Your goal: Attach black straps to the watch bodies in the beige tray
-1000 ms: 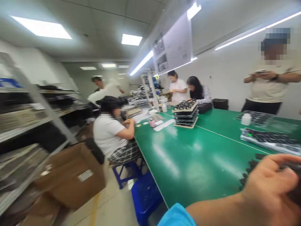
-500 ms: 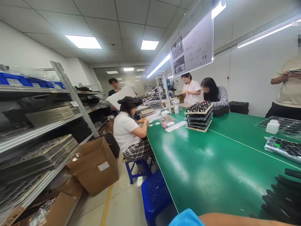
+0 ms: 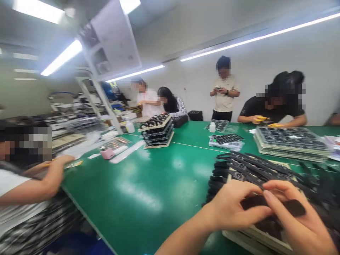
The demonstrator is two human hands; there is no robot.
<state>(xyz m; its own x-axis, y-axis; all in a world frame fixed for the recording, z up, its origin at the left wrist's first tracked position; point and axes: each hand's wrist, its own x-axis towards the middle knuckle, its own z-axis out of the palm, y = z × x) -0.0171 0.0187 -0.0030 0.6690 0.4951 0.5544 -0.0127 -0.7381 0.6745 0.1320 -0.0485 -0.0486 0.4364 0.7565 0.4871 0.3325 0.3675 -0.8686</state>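
Observation:
My left hand (image 3: 233, 207) and my right hand (image 3: 300, 219) meet at the lower right, their thumbs and fingers closed and almost touching. Between them is a dark, band-like piece (image 3: 295, 208); its rounded end shows under my right fingers, and the rest is mostly covered. Directly beneath lies a stack of cream trays (image 3: 239, 241) loaded with black straps (image 3: 239, 175) that bear small round discs. Strap ends hang over the left side of the stack, and more dark straps spread blurred to its right.
A tilted tray stack (image 3: 159, 132) stands farther back on the green table (image 3: 164, 177), near a pink container (image 3: 107, 153). Clear-covered trays (image 3: 292, 145) sit before a co-worker in black. Another person sits close on the left; a clear-sleeved sheet (image 3: 114, 39) hangs overhead.
My view has swung right, bringing the strap trays and the co-worker in black into sight. Both my hands now show over the trays; before, only a forearm and blue cloth appeared at the bottom edge.

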